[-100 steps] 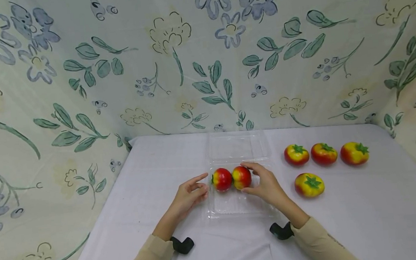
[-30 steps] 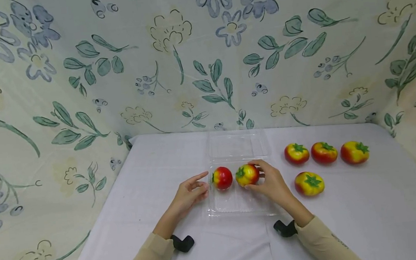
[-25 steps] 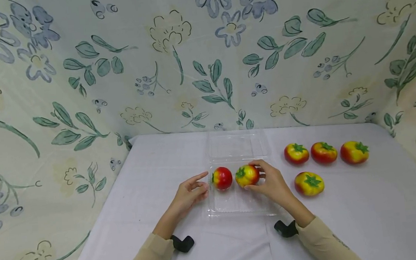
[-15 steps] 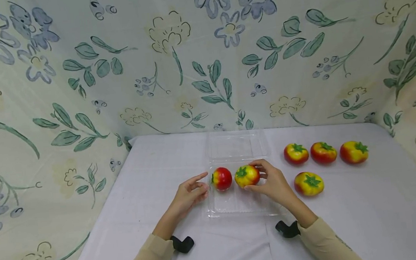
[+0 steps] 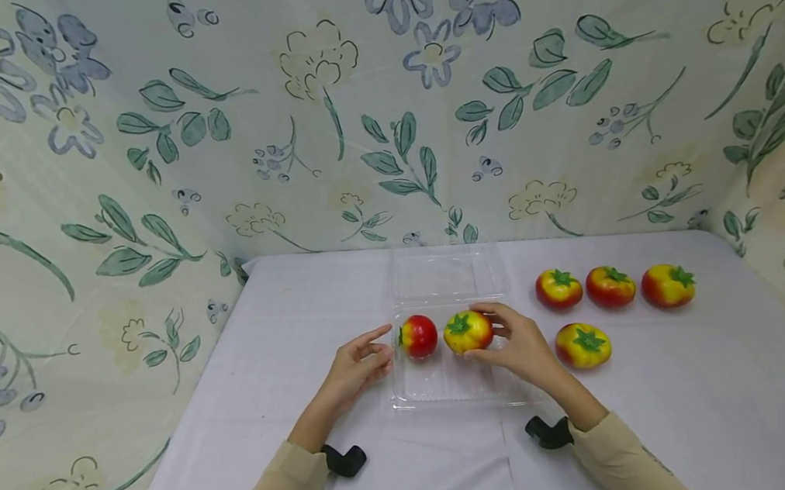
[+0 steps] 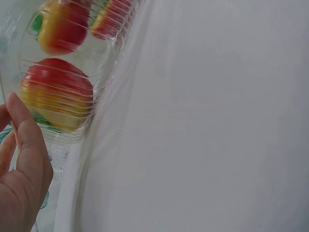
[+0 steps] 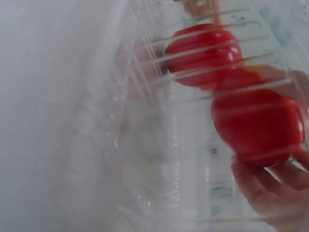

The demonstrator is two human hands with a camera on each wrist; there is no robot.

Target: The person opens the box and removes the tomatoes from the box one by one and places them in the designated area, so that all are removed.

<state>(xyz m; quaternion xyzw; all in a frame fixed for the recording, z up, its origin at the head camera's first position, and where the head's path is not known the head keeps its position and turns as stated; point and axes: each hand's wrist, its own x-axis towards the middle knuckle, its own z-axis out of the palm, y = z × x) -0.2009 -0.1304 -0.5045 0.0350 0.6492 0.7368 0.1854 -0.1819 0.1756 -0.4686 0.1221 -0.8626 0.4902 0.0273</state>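
Observation:
A clear plastic clamshell box (image 5: 464, 389) lies on the table with its lid (image 5: 446, 275) folded back. Inside its base, a red tomato (image 5: 419, 337) rests on its side at the left, its green top facing left. My right hand (image 5: 519, 345) holds a red-and-yellow tomato (image 5: 468, 332) to the right of that one, thumb in front and fingers behind, the green top turned upward. In the right wrist view, fingers (image 7: 273, 191) touch the held tomato (image 7: 258, 123). My left hand (image 5: 355, 366) is at the box's left edge, fingers loosely bent, holding no tomato.
Right of the box, several more tomatoes sit on the white cloth: a back row with a left one (image 5: 559, 289), a middle one (image 5: 610, 287) and a right one (image 5: 668, 285), plus a nearer one (image 5: 583, 346). A floral curtain (image 5: 380, 106) rises behind the table.
The tomato in my right hand has moved slightly right, away from the left tomato, and has turned so its green top shows. My left hand has stayed at the box's edge.

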